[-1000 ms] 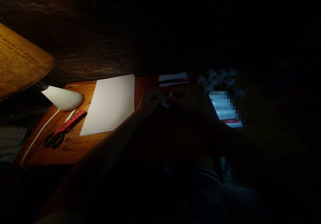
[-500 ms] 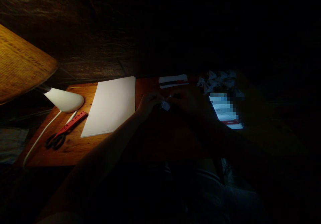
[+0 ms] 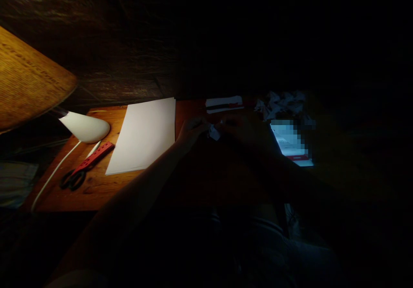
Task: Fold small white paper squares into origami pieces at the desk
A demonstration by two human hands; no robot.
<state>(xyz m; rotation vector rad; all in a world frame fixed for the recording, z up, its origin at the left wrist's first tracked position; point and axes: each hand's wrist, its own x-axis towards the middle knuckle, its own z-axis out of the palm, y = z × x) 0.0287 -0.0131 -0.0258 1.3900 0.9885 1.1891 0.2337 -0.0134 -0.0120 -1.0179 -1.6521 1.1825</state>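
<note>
The scene is very dark. My left hand [image 3: 191, 131] and my right hand [image 3: 240, 130] meet over the middle of a wooden table [image 3: 97, 185]. Between their fingertips is a small white piece of paper [image 3: 213, 132], and both hands are closed on it in a pinch. A stack of white paper sheets [image 3: 143, 134] lies just left of my left hand. A lit phone screen [image 3: 290, 144] lies right of my right hand.
A white lamp base [image 3: 85, 127] with a white cord [image 3: 51, 175], a woven lampshade [image 3: 26, 86], black-handled scissors [image 3: 72, 178] and a red ruler [image 3: 93, 155] sit at the left. Crumpled paper [image 3: 282, 101] and a small white and red card [image 3: 224, 103] lie at the back.
The hands have stayed together on the small paper, with only slight shifts of the fingers and the paper. The view has drifted a little.
</note>
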